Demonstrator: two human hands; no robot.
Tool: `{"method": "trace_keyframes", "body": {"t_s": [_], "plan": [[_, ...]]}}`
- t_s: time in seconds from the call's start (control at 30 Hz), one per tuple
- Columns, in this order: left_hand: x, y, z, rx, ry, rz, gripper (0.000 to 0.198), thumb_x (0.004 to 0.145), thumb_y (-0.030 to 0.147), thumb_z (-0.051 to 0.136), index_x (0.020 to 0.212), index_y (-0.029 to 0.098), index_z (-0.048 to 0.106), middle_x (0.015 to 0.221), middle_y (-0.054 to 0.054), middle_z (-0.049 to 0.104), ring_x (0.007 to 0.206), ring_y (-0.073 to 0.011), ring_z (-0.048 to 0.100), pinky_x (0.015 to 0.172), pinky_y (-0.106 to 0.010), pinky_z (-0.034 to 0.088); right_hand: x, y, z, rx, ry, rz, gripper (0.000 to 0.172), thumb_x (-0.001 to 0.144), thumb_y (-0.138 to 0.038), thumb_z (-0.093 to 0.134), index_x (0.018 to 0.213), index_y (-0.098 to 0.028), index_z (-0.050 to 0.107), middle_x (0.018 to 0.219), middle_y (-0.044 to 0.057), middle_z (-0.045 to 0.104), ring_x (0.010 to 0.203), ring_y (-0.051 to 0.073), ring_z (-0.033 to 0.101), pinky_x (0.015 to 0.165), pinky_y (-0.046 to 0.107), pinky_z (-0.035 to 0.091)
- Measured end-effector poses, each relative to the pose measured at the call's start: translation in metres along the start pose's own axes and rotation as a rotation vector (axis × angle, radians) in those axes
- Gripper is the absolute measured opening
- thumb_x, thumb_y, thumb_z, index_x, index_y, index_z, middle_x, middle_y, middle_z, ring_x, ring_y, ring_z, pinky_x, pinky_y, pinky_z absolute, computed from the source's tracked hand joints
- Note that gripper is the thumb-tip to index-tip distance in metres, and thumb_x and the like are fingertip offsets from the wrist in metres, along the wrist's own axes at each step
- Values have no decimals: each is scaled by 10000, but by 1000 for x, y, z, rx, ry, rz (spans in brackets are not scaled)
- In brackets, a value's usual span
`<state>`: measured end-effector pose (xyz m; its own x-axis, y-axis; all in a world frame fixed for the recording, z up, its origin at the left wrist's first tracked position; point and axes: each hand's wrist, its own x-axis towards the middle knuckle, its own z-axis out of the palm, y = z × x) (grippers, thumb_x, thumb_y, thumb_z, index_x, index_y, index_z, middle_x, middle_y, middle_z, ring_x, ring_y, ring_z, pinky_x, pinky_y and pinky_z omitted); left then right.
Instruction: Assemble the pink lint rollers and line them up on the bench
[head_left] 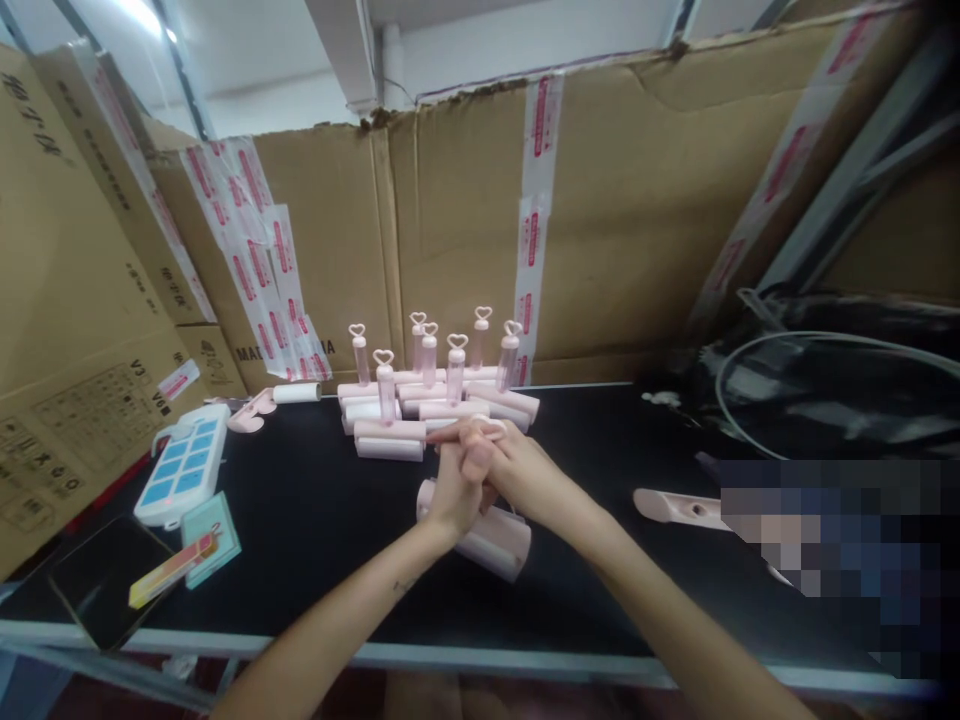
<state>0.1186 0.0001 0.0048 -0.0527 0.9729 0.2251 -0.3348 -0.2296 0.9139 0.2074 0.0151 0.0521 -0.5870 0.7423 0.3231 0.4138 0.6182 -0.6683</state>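
My left hand (463, 485) and my right hand (517, 465) meet over the middle of the black table, fingers bent together around something mostly hidden; a small whitish piece shows at the fingertips. Just beneath them lies a pink cylindrical item (495, 540), tilted and partly covered by my left hand. Beyond my hands stand several pink items, each with a clear tube and a heart-shaped loop on top; the nearest pink item (390, 440) is just left of my fingers.
At the left are a white case with blue squares (184, 465), a teal card (225, 540), a dark phone (105, 580) and a white roll (298, 393). A pink part (675, 508) lies right, beside a pixelated area. Cardboard (450, 220) walls the back.
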Motion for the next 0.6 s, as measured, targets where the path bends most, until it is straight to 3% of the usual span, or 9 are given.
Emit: {"method": "trace_keyframes", "body": {"t_s": [0.17,0.27,0.33,0.43,0.5,0.6], "plan": [[3,-3,1,27,52,168,475,676,636,523,562,181,446,470,51,419,375,-58,353,338,-186,261,-1,-8,6,-204,56,90,328,847,-226,398,1053,-222,652,912,70,687,796,230,646,626,266,468],[1,-4,-5,46,-7,147,499,634,655,569,527,181,456,360,69,370,283,-54,301,294,-193,218,-4,-10,4,-50,-26,61,387,899,-336,361,1235,-253,535,978,59,681,751,215,657,631,291,497],[-6,4,-17,68,-58,146,530,577,674,618,492,177,457,316,67,354,265,-63,326,294,-194,233,-6,-14,-3,74,-88,-3,469,924,-433,317,1354,-262,392,1150,69,623,923,228,637,754,335,509],[-19,37,-48,91,-55,189,599,566,768,540,508,176,474,315,81,314,273,-66,339,306,-185,266,-3,-21,-19,84,-135,-172,544,914,-487,349,1402,-251,301,1381,71,442,1224,235,453,990,385,383],[-21,68,-75,111,2,234,615,633,798,414,544,192,457,336,90,285,300,-76,353,333,-190,318,5,-21,-29,37,-154,-277,495,902,-465,401,1336,-228,413,1339,77,486,1182,230,486,982,377,386],[-4,110,-116,427,340,351,509,743,672,397,569,197,449,358,100,278,321,-75,362,429,-215,416,17,-13,-38,-35,-173,-354,352,884,-421,445,1066,-187,635,1072,76,646,967,227,595,866,361,450]]}}
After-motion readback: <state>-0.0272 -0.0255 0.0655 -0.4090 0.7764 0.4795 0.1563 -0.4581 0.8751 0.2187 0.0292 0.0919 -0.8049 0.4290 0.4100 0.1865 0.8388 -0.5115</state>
